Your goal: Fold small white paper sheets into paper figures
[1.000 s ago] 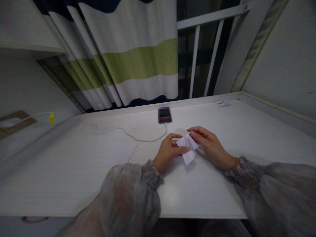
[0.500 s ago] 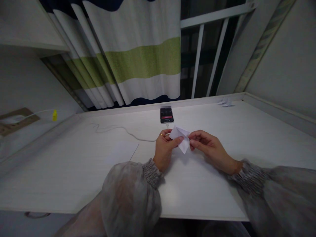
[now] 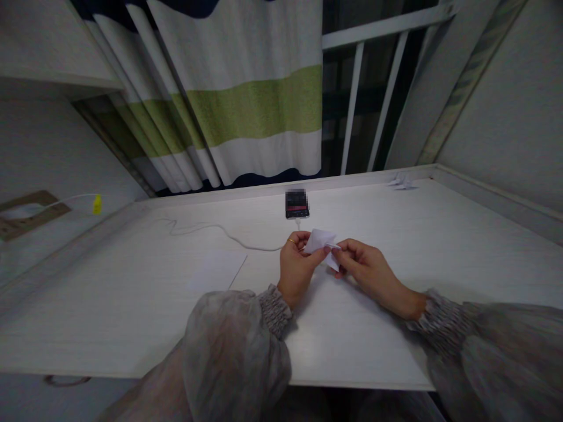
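Observation:
A small piece of folded white paper (image 3: 320,238) is held above the desk between my two hands. My left hand (image 3: 298,266) pinches it from the left, its thumb lying across the front and a ring on one finger. From the other side, my right hand (image 3: 367,266) grips the right part of the same paper between thumb and fingers. The two thumb tips almost meet at the middle folds. Some of the paper's edges and the fingertips behind it are hidden.
Beyond my hands a phone (image 3: 297,204) lies on the white desk (image 3: 132,316), with a white cable (image 3: 229,235) trailing left. Left of my hands lies a flat white sheet (image 3: 217,271). Small folded paper pieces (image 3: 401,182) sit at the back right, and a curtain (image 3: 259,105) hangs behind.
My right thumb and fingers have moved in closer to my left thumb and now press the right side of the paper. The paper has turned slightly, and its right flap looks folded inward.

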Demonstrator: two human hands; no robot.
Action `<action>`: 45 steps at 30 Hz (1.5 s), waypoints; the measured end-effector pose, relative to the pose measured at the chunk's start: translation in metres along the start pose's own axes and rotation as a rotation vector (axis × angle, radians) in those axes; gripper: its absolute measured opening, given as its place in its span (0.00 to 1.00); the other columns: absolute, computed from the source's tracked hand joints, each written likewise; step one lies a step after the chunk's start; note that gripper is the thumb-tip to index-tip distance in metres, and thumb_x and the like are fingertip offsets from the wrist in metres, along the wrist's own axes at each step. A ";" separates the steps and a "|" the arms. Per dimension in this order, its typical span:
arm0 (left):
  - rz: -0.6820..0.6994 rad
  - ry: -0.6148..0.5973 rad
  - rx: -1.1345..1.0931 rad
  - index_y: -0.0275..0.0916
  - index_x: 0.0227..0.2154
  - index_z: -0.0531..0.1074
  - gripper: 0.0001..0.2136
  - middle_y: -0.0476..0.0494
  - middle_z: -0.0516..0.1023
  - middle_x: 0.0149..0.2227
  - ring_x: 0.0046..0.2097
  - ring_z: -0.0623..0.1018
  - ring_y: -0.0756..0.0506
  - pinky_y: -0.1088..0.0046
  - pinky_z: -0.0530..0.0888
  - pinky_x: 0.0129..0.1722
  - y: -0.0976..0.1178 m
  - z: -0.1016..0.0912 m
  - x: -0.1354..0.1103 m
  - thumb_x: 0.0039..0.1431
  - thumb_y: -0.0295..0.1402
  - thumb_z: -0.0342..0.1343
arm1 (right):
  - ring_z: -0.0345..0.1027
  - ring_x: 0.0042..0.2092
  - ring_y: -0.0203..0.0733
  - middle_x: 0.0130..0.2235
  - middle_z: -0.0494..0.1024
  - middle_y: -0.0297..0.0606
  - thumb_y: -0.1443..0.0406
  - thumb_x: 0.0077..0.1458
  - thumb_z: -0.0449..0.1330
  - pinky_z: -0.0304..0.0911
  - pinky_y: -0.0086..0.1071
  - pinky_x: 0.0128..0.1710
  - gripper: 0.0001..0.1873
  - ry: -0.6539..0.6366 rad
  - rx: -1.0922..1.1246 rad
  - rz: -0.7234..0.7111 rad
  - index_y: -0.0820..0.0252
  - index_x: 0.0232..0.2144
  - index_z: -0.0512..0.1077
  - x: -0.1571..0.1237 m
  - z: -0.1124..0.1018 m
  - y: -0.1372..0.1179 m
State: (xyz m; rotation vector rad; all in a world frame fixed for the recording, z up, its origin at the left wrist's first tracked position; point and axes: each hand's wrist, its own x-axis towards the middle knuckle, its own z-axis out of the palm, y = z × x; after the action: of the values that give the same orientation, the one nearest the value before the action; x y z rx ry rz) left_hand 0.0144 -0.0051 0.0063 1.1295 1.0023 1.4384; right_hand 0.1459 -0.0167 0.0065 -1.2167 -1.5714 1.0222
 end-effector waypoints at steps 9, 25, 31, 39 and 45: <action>0.001 0.020 0.081 0.35 0.30 0.65 0.16 0.47 0.74 0.29 0.29 0.72 0.51 0.75 0.69 0.30 -0.001 0.001 0.000 0.35 0.25 0.62 | 0.69 0.23 0.39 0.23 0.76 0.37 0.63 0.52 0.50 0.59 0.30 0.24 0.10 0.095 -0.625 -0.267 0.59 0.31 0.70 -0.002 -0.003 -0.003; -0.111 0.086 -0.117 0.35 0.31 0.65 0.16 0.46 0.74 0.29 0.28 0.73 0.51 0.75 0.71 0.28 0.000 0.001 0.003 0.35 0.28 0.63 | 0.65 0.45 0.47 0.44 0.70 0.46 0.63 0.53 0.53 0.63 0.43 0.44 0.19 0.023 -0.552 -0.599 0.58 0.48 0.65 -0.007 -0.005 -0.005; -0.143 0.043 -0.228 0.35 0.32 0.64 0.19 0.47 0.75 0.29 0.29 0.74 0.51 0.73 0.72 0.31 0.000 0.001 0.002 0.35 0.28 0.64 | 0.63 0.37 0.39 0.34 0.67 0.39 0.63 0.57 0.47 0.62 0.35 0.38 0.15 0.022 -0.245 -0.479 0.56 0.45 0.67 -0.008 -0.008 -0.007; -0.187 -0.064 -0.231 0.36 0.34 0.61 0.23 0.48 0.75 0.27 0.27 0.74 0.51 0.72 0.71 0.30 -0.002 0.000 -0.002 0.33 0.28 0.65 | 0.60 0.27 0.32 0.24 0.68 0.30 0.60 0.41 0.63 0.58 0.28 0.29 0.09 0.084 0.375 -0.064 0.58 0.24 0.68 0.005 -0.006 0.002; -0.192 -0.106 -0.202 0.35 0.34 0.62 0.23 0.48 0.74 0.26 0.25 0.72 0.52 0.74 0.70 0.29 -0.006 -0.001 -0.002 0.32 0.27 0.65 | 0.60 0.23 0.30 0.20 0.67 0.28 0.59 0.35 0.66 0.56 0.26 0.26 0.14 -0.092 0.533 0.109 0.59 0.23 0.67 0.006 -0.005 -0.001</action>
State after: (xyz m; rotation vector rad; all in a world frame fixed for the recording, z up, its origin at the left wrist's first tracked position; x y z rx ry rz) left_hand 0.0144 -0.0060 -0.0002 0.9270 0.8465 1.2813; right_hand 0.1501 -0.0109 0.0094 -0.8973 -1.1943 1.4703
